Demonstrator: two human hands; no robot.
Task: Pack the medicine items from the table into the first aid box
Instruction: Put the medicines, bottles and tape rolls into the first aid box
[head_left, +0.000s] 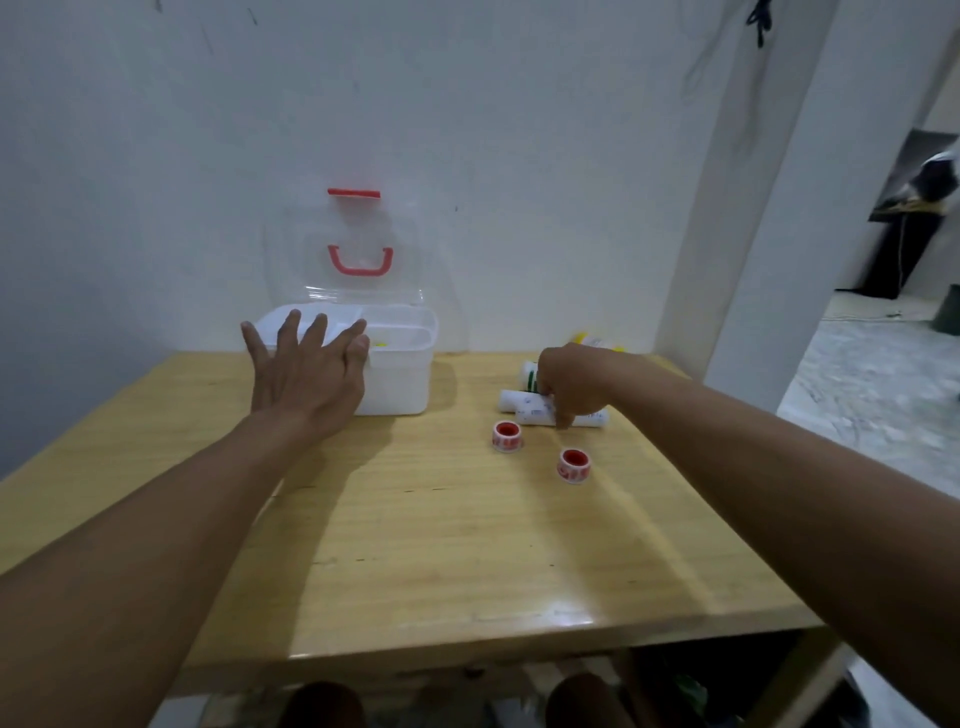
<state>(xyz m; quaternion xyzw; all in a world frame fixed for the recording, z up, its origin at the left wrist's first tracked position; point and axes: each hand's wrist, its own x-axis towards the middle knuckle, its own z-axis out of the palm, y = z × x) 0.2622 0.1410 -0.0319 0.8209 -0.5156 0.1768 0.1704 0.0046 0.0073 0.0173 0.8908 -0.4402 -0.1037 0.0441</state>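
The white first aid box (400, 379) stands open at the table's back, its clear lid (353, 244) with a red handle leaning on the wall. My left hand (306, 374) hovers flat with fingers spread over the box's left front. My right hand (571, 387) reaches down onto a pile of white medicine tubes (519, 402), fingers curled around them; whether it grips one I cannot tell. Two red-and-white tape rolls (507, 435) (571, 465) sit just in front of the tubes. A yellow item (587, 340) peeks out behind my right hand.
The wooden table (441, 545) stands against a white wall. A white pillar (753, 234) rises at the back right, with a doorway to another room beyond. My knees show below the table's front edge.
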